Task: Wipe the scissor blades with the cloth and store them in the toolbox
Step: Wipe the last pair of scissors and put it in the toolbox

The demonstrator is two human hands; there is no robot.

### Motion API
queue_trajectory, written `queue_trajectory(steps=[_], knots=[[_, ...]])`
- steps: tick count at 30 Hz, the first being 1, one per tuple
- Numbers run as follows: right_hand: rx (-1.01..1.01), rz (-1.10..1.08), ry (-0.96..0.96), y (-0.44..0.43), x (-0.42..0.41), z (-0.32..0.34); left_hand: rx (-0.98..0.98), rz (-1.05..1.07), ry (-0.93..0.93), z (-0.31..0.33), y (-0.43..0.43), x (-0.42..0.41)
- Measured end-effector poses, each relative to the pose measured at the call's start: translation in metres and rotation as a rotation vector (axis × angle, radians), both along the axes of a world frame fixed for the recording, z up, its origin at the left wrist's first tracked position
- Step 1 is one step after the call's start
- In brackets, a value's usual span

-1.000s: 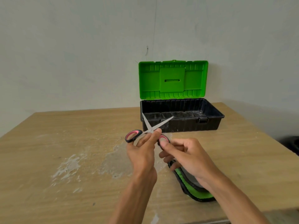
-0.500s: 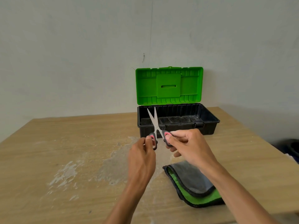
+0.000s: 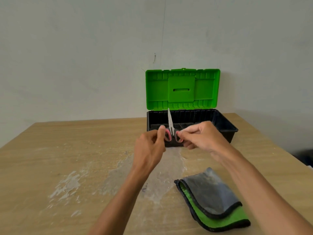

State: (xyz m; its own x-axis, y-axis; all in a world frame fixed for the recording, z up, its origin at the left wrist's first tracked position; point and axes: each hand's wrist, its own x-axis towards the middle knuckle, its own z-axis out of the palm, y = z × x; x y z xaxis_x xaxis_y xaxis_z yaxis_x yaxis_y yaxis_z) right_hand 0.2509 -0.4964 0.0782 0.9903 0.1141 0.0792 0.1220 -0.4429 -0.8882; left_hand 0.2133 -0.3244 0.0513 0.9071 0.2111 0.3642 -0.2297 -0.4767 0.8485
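**Operator:** What differs from half a second ago?

**Guide:** The blades of the scissors [image 3: 170, 123] stood parted in a narrow V. Now they lie closed as one strip.

**Operator:** Orientation?

**Guide:** The long axis is near upright. The tips point up towards the green lid [image 3: 183, 89] and the handles point down.

**Operator:** Grip and position?

**Guide:** Your left hand [image 3: 149, 150] pinches the left pink-lined loop with curled fingers and thumb. Your right hand [image 3: 201, 138] pinches the right loop. You hold the scissors in the air, in front of the open toolbox [image 3: 225, 128]. The folded cloth [image 3: 211, 197] lies on the table [image 3: 50, 150] beside your right forearm.
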Motion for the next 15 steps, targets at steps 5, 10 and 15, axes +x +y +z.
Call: queue_trajectory(steps=[5,10,15], knots=[[-0.082,-0.038,0.037,0.002,0.056,0.012,0.054,0.199,0.029,-0.007,0.026,0.054],[-0.317,-0.082,0.077,0.014,0.115,-0.002,-0.127,0.147,0.221,-0.033,0.04,0.093],[-0.536,-0.092,0.102,0.032,0.158,-0.024,-0.328,0.006,0.335,-0.075,0.034,0.119]])
